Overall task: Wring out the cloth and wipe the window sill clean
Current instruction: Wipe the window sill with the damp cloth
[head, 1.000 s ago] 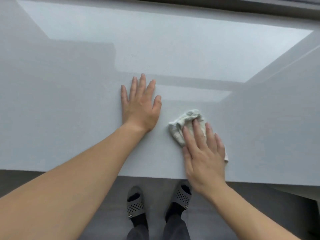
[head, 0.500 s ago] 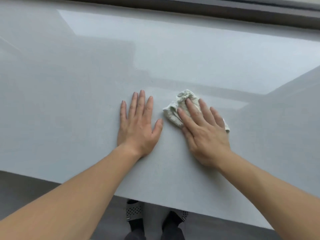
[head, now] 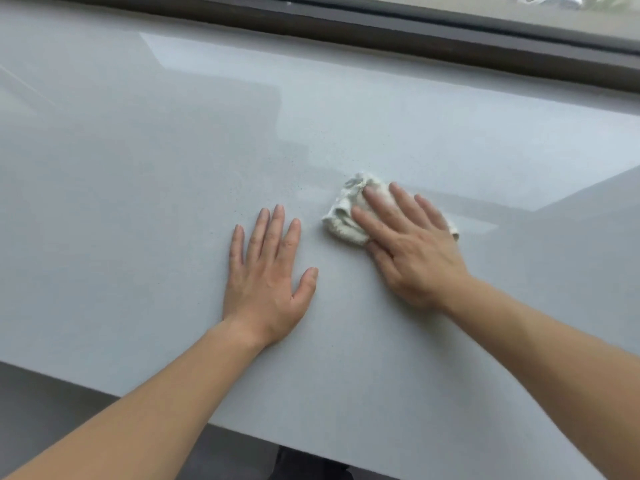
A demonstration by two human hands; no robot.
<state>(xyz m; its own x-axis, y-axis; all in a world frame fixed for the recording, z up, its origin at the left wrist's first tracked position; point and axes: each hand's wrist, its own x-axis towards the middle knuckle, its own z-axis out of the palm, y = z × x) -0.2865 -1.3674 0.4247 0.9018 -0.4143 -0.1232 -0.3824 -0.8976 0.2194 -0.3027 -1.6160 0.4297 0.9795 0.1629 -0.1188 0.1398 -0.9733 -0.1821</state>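
A crumpled white cloth (head: 346, 209) lies on the wide pale grey window sill (head: 138, 202), right of centre. My right hand (head: 412, 247) lies flat on top of the cloth, fingers spread and pressing it against the sill; most of the cloth is hidden under the palm. My left hand (head: 268, 271) rests flat on the bare sill just left of the cloth, fingers apart, holding nothing. Fine dark specks dot the sill beyond the cloth.
A dark window frame (head: 415, 39) runs along the far edge of the sill. The sill's near edge (head: 311, 448) drops to a dark floor below. The sill stretches wide to the left and right.
My right hand has pushed the cloth away from the near edge, farther onto the sill. The view has tilted up; the feet have dropped out of sight and the window frame shows.
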